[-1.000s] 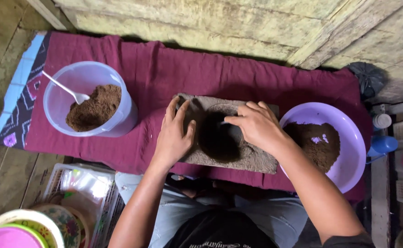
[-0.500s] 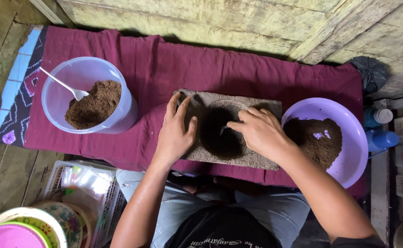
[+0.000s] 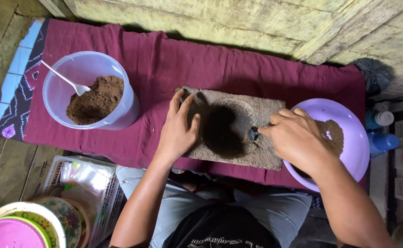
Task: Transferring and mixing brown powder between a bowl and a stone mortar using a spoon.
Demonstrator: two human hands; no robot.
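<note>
A flat grey stone slab (image 3: 265, 115) with a round hollow full of dark brown paste (image 3: 222, 131) lies on a maroon cloth (image 3: 165, 69). My left hand (image 3: 178, 131) rests flat on the slab's left edge, fingers spread. My right hand (image 3: 295, 138) is at the slab's right side, fingertips pinched on a small dark piece (image 3: 254, 133) at the hollow's rim. Under my right wrist sits a purple bowl (image 3: 348, 138) with brown powder.
A clear plastic tub (image 3: 73, 73) with brown powder and a white spoon (image 3: 66, 80) stands at the left. A white basket (image 3: 80, 177) and stacked colourful plates (image 3: 18, 225) are at the lower left. Blue bottles (image 3: 380, 131) stand at the right, a wooden wall behind.
My right hand has drawn away from over the hollow toward the right rim, uncovering the dark paste. My left hand stays on the slab's left edge.
</note>
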